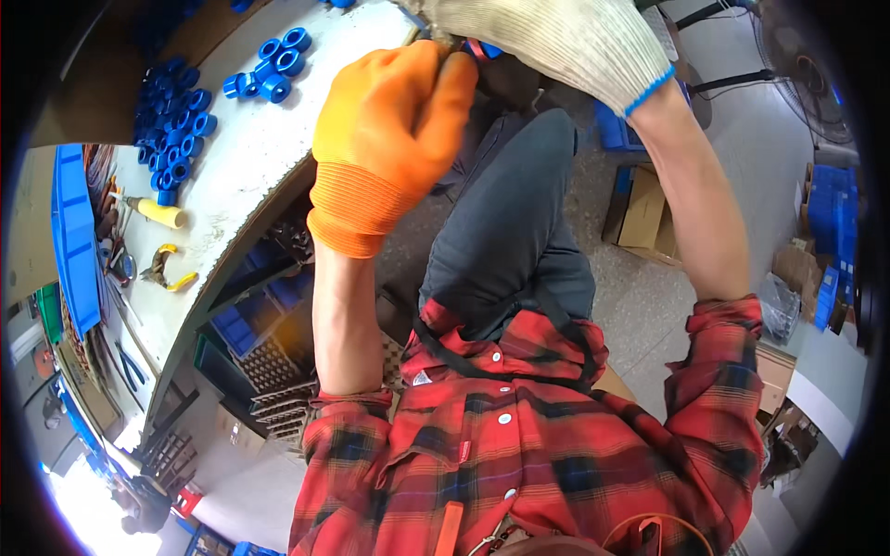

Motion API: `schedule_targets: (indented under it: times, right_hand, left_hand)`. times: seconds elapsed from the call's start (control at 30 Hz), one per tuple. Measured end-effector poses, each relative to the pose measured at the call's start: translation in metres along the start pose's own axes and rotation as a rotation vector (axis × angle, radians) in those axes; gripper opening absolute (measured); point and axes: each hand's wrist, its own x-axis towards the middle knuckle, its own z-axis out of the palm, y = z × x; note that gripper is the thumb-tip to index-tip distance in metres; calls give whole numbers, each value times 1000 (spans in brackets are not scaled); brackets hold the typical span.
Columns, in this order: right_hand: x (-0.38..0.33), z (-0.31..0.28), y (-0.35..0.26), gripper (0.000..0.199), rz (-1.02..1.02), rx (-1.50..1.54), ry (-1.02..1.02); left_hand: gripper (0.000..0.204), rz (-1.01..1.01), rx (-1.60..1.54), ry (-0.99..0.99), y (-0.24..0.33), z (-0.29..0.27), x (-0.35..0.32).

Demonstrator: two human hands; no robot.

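Note:
My left hand (389, 139), in an orange glove, is raised in front of me with its fingers pinched together at the tips. My right hand (556, 42), in a white knit glove with a blue cuff, is closed right against those fingertips. Between the two gloves shows a small blue part with a bit of red (482, 49); most of it is hidden by the gloves. Both hands hover at the edge of a white workbench (250, 167), above my dark trouser leg.
On the bench lie blue plastic rings (276, 69), a larger heap of them (171, 120), a yellow-handled tool (159, 212) and yellow-handled pliers (169, 271). A blue tray (74, 241) lines its far side. Blue bins (243, 324) sit underneath. Cardboard boxes (644, 213) and a fan (807, 88) stand on the floor.

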Motion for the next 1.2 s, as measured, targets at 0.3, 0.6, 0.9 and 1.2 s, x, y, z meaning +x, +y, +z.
schedule_targets:
  times: [0.3, 0.6, 0.9, 1.2]
  right_hand:
    - [-96, -48, -154, 31, 1649, 1024, 113]
    - [-59, -68, -152, 21, 1365, 239, -136]
    - [-31, -66, -136, 19, 1522, 510, -105]
    - [-87, -63, -165, 20, 1569, 688, -74]
  left_hand:
    - [22, 119, 354, 256, -1, 0, -1]
    - [17, 277, 264, 208, -14, -3, 10]
    - [18, 232, 104, 93, -17, -9, 17]
    - [18, 182, 106, 92, -2, 10, 13]
